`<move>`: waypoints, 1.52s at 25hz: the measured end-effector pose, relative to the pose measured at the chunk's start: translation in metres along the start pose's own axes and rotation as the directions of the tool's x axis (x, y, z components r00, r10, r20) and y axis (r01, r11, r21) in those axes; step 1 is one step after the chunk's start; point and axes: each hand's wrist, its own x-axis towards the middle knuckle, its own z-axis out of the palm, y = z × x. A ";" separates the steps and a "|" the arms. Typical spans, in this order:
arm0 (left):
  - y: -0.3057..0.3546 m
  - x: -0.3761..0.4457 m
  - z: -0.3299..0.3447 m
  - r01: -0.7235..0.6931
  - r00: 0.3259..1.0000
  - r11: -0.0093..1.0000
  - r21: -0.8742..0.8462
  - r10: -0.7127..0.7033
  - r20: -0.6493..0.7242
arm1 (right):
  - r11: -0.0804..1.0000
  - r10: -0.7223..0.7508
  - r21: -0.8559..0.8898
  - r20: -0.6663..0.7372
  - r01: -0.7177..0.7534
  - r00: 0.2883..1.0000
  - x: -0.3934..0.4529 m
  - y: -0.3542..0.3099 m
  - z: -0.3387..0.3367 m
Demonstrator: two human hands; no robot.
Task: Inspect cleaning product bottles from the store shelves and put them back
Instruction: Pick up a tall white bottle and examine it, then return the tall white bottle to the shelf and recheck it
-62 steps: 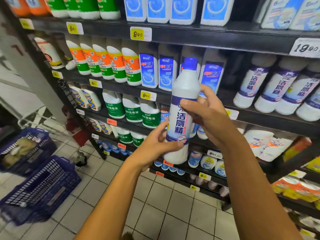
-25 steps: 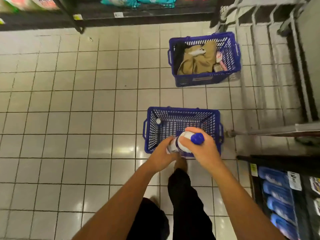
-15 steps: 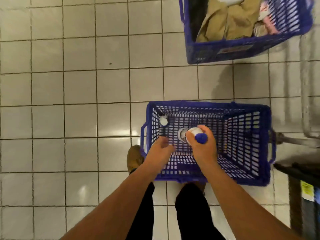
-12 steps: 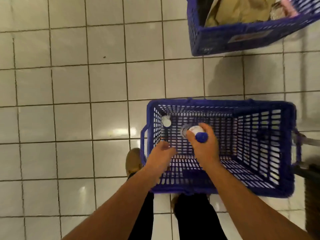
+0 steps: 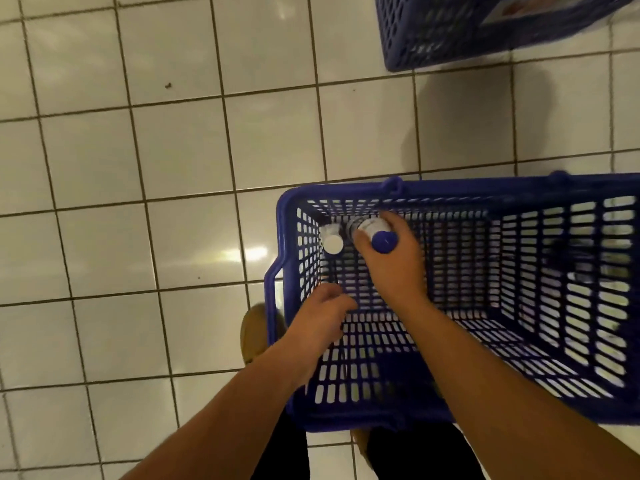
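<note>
A shopper bends over a blue plastic basket (image 5: 460, 192) on a white tiled floor (image 5: 138, 150), the right hand (image 5: 394, 261) wrapped around the neck of a white bottle (image 5: 369, 226) with a blue cap (image 5: 383, 241). The bottle stands inside the basket, near its far left corner, just beside a second bottle with a white cap (image 5: 331, 241) that sits in the corner itself. The left hand (image 5: 320, 320) hovers over the basket's near left side, fingers loosely curled and holding nothing. A brown shoe (image 5: 254, 332) shows on the tiles just left of the basket, with dark trousers (image 5: 280, 448) visible below the 2 bare forearms. A second blue basket (image 5: 450, 39) stands on the floor beyond, well apart, its contents out of view.
</note>
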 end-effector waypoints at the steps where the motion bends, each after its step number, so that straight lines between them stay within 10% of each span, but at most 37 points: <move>1: 0.001 0.000 0.000 0.003 1.000 1.000 0.001 -0.003 0.002 | 1.000 0.000 0.000 0.026 0.000 1.000 0.001 -0.001 0.001; 11: 0.009 -0.068 -0.004 -0.054 0.997 0.998 0.022 0.055 -0.054 | 0.993 0.116 -0.026 0.321 -0.114 0.940 -0.047 -0.023 -0.070; 24: -0.041 -0.466 0.062 -0.383 0.911 0.914 0.132 0.349 0.220 | 0.868 0.338 0.410 -0.077 -0.279 0.938 -0.452 -0.189 -0.366; 29: -0.128 -0.546 0.095 -0.467 0.841 0.804 0.369 0.274 0.467 | 0.712 0.471 0.689 -0.328 -0.134 0.819 -0.654 -0.172 -0.406; 38: -0.302 -0.676 0.282 -0.701 0.541 0.494 0.515 -0.103 0.835 | 0.621 0.648 0.741 -0.669 0.255 0.365 -0.966 -0.073 -0.467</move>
